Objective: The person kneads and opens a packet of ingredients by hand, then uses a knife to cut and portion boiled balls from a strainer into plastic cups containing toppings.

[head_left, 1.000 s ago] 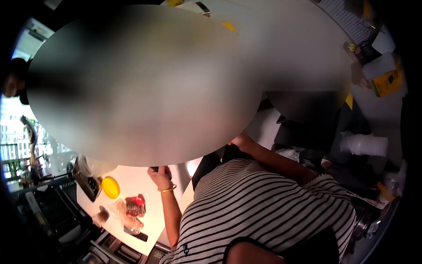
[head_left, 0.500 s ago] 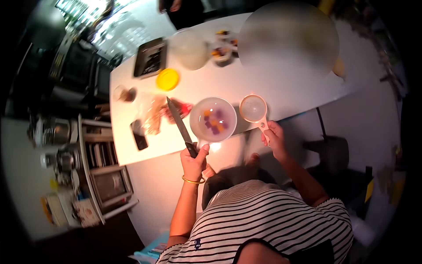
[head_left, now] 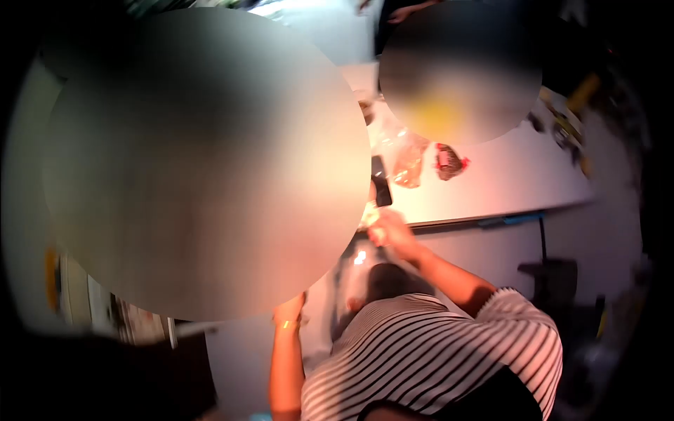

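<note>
My right hand [head_left: 393, 233] is closed at the table's front edge, near a dark phone [head_left: 382, 189]. A pale, blurred piece [head_left: 370, 213] shows at its fingertips, in line with the handle of the small round cup held earlier. The cup's round end is hidden behind a large blurred disc. Low on the left is my left hand [head_left: 290, 309], with a gold bangle [head_left: 286, 324] at the wrist. The same disc covers its fingers and anything in them. A clear plastic bag [head_left: 408, 163] and a red-ended packet [head_left: 449, 161] lie beyond my right hand.
The white table [head_left: 505, 179] stretches to the right. A second blurred disc covers its far part, with a yellow patch inside. Another person's hand [head_left: 404, 14] shows at the top. A dark chair [head_left: 558, 277] stands at the right.
My view has swung left, so the table sits further right. My right hand has moved left, toward the phone. The knife, the white bowl with purple and orange pieces, and the cup's round end are no longer visible.
</note>
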Demonstrator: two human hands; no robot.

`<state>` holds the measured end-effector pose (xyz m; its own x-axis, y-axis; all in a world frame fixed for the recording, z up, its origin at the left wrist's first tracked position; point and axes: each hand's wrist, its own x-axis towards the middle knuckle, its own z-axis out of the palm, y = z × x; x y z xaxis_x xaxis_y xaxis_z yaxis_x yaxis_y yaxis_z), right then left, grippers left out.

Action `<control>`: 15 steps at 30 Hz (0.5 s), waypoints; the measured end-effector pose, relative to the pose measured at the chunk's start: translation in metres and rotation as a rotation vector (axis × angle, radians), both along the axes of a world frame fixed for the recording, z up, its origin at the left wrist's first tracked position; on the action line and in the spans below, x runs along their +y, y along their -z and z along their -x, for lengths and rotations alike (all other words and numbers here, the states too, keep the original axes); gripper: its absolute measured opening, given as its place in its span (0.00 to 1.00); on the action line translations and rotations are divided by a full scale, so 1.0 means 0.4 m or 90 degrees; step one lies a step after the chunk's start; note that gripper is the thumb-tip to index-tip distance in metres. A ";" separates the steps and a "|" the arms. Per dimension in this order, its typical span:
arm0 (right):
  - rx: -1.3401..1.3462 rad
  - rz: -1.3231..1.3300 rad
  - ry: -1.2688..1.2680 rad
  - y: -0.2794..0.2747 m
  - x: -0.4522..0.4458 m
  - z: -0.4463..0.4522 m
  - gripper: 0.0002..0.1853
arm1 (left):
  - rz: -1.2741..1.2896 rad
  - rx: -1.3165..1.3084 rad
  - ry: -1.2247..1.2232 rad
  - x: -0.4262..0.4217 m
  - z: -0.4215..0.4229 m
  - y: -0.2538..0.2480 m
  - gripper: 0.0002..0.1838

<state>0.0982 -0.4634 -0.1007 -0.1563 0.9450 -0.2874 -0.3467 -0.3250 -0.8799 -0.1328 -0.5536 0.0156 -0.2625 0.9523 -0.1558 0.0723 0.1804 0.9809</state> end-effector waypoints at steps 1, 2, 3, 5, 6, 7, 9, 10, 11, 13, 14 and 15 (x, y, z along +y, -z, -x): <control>-0.027 0.045 -0.013 -0.047 0.029 0.068 0.06 | -0.017 -0.023 -0.048 0.009 0.058 0.018 0.08; -0.054 0.094 -0.053 -0.086 0.049 0.127 0.06 | -0.029 -0.049 -0.124 0.004 0.100 0.034 0.07; -0.058 0.089 -0.055 -0.080 0.074 0.181 0.06 | -0.016 -0.060 -0.139 -0.011 0.145 0.017 0.07; -0.037 0.001 -0.138 -0.053 0.160 0.334 0.06 | -0.006 -0.065 -0.173 0.022 0.270 0.009 0.07; -0.030 0.002 -0.157 -0.031 0.199 0.428 0.06 | -0.011 -0.076 -0.184 0.036 0.343 0.017 0.08; -0.036 -0.026 -0.142 0.007 0.251 0.503 0.06 | -0.018 -0.086 -0.189 0.069 0.402 0.034 0.08; -0.049 -0.044 -0.134 0.058 0.352 0.619 0.07 | 0.003 -0.052 -0.196 0.129 0.491 0.050 0.11; -0.021 -0.023 -0.147 0.025 0.400 0.665 0.07 | 0.016 -0.017 -0.191 0.170 0.536 0.064 0.11; -0.021 0.008 -0.143 0.054 0.455 0.714 0.07 | 0.028 -0.027 -0.189 0.210 0.568 0.065 0.13; -0.029 0.033 -0.112 0.068 0.536 0.821 0.07 | 0.015 -0.030 -0.152 0.276 0.653 0.045 0.15; -0.031 0.030 -0.110 0.061 0.588 0.855 0.07 | 0.051 0.004 -0.151 0.323 0.683 0.034 0.16; -0.043 0.039 -0.103 0.060 0.642 0.880 0.07 | 0.040 0.001 -0.129 0.377 0.709 0.039 0.15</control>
<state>-0.2538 -0.2065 -0.1246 -0.2828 0.8894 -0.3592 -0.2264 -0.4258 -0.8760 -0.4166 -0.4028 0.0000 -0.4480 0.8685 -0.2122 0.0297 0.2517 0.9673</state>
